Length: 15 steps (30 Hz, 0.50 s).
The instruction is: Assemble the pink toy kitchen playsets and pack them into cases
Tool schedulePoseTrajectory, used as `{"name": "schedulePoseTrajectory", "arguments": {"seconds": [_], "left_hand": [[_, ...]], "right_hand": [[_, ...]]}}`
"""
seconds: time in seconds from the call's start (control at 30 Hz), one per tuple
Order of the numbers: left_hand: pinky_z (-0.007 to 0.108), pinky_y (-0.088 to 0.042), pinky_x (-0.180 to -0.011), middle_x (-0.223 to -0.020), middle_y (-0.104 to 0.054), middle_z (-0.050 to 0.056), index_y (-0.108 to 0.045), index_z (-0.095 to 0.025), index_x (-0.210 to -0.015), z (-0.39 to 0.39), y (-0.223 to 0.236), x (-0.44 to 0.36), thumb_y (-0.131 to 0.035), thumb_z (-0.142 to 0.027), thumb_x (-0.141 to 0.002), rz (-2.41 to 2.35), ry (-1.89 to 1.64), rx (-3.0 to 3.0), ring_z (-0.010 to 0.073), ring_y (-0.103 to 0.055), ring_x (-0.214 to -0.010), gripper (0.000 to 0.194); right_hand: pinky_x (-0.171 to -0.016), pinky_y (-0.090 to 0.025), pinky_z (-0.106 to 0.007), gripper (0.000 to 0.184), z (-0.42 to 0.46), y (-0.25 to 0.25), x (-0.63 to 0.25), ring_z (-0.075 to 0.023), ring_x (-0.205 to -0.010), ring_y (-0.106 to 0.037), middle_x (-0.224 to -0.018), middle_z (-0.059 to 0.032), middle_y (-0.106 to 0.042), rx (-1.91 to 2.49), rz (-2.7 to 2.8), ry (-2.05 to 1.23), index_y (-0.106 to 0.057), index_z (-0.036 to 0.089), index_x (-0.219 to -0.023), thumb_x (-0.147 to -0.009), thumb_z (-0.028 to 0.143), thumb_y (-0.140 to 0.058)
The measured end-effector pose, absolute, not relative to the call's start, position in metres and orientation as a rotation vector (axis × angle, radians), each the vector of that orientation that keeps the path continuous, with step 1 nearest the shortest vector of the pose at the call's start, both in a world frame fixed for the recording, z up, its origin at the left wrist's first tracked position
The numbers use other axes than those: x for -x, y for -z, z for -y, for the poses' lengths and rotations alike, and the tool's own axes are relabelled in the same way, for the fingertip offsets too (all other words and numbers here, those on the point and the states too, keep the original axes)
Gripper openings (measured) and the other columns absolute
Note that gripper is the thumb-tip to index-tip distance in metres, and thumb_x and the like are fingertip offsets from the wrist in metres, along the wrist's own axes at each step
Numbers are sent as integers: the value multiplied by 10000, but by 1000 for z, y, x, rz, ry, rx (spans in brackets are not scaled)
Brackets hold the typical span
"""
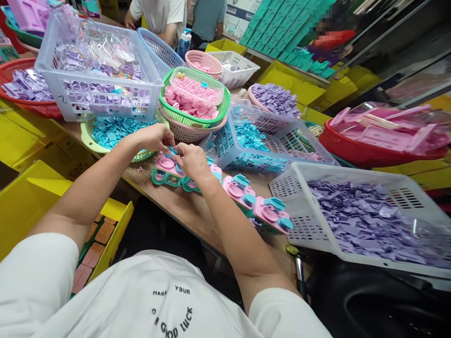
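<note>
My left hand (157, 137) is closed in a pinch on a small blue plastic piece (172, 150) above the leftmost toy. My right hand (193, 160) has its thumb and fingertips closed on the same piece from the other side. Beneath them stands a pink-and-green toy unit (166, 164) with a round pink dish on top, partly covered by my fingers. Several similar units continue in a row to the right, partly behind my right forearm. The rightmost toy unit (269, 213) carries a blue rack-like part and a blue disc.
A green basket of blue parts (118, 131) sits left of my hands, below a clear crate (105, 96). Right of them are a crate of blue parts (246, 136) and a white crate (299, 188) of purple pieces. A hammer (299, 267) lies near the table edge.
</note>
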<state>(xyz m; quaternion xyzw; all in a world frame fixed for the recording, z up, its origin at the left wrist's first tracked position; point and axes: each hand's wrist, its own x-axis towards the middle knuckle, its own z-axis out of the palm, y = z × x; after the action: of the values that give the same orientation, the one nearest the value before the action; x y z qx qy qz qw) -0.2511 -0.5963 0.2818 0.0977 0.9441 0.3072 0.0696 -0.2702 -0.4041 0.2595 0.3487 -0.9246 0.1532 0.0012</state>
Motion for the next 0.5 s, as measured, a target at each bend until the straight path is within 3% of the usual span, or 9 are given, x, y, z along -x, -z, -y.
{"name": "schedulePoseTrajectory", "arguments": {"seconds": [0.1, 0.2, 0.27, 0.37, 0.43, 0.5], "left_hand": [[225, -406, -664, -754, -698, -1, -775, -149, -947, 589, -287, 247, -711, -261, -690, -2916, -797, -220, 134, -588, -699, 288], [223, -401, -676, -787, -722, 14, -759, -144, -881, 582, -302, 236, -686, -310, -695, -2990, -637, -278, 131, -581, -716, 260], [227, -405, -681, -736, -728, 8, -732, -154, -779, 583, -313, 230, -676, -464, -697, -3017, -524, -307, 126, -552, -683, 326], [223, -421, -695, -666, -729, -107, -710, -247, -781, 594, -320, 246, -581, -817, -632, -2965, -551, -364, 124, -558, -668, 602], [239, -446, -742, -681, -736, -180, -700, -322, -796, 600, -320, 262, -522, -916, -606, -2955, -611, -340, 144, -617, -730, 648], [280, -475, -784, -757, -764, -186, -697, -379, -838, 602, -322, 267, -485, -923, -636, -2952, -586, -291, 182, -679, -806, 617]], "right_hand": [[-931, -435, -349, 294, 407, -260, 267, -272, -1041, -657, -1058, -126, -746, -1074, 2895, -420, -685, 211, -1204, -954, 349, -616], [-961, -429, -375, 343, 412, -273, 254, -285, -1090, -669, -1123, -138, -750, -1050, 2933, -340, -673, 187, -1234, -1000, 397, -534], [-946, -446, -376, 366, 415, -286, 245, -269, -1094, -682, -1182, -102, -749, -1136, 2943, -274, -647, 205, -1283, -1032, 390, -456], [-914, -467, -274, 319, 419, -300, 250, -147, -1057, -700, -1119, 113, -770, -1052, 2927, -230, -654, 385, -1242, -1038, 357, -411], [-875, -484, -232, 291, 412, -306, 256, -130, -1077, -692, -1167, 148, -753, -1009, 2903, -221, -633, 406, -1256, -1002, 416, -491], [-867, -485, -193, 375, 391, -312, 255, -126, -1179, -648, -1311, 136, -694, -1038, 2820, -288, -585, 382, -1330, -969, 480, -559]]}}
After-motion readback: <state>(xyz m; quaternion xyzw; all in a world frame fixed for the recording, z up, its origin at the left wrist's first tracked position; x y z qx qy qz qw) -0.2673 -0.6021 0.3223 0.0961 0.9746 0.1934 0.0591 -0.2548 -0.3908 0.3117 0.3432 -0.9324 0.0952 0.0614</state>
